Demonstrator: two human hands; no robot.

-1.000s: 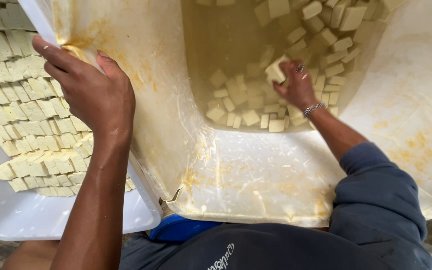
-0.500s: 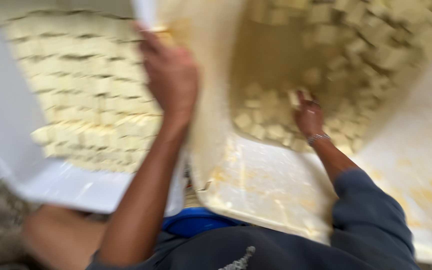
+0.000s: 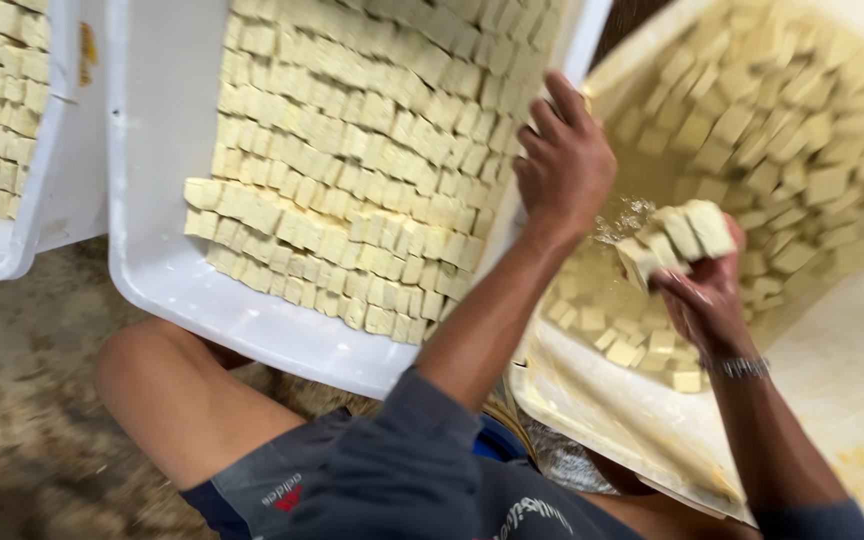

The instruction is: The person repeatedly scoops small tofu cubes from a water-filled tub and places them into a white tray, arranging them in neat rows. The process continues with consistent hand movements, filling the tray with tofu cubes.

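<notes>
My right hand (image 3: 704, 290) holds a stack of pale yellow cubes (image 3: 677, 238), dripping, just above the liquid in a stained cream tub (image 3: 642, 420) full of more such cubes (image 3: 792, 130). My left hand (image 3: 564, 160) rests on the rim between that tub and a white tray (image 3: 172, 280). Its fingers are curled over the edge. The tray is packed with neat rows of the same cubes (image 3: 372, 150).
A second white tray (image 3: 42, 210) with cube rows sits at the far left. My bare knee (image 3: 172, 390) is under the middle tray, above a dirty concrete floor (image 3: 12, 440). The tub's wide cream wall (image 3: 852, 380) spreads to the right.
My right hand has lifted out of the tub liquid with a stack of cubes. The view has swung left, showing more of the trays. My left hand stays on the rim.
</notes>
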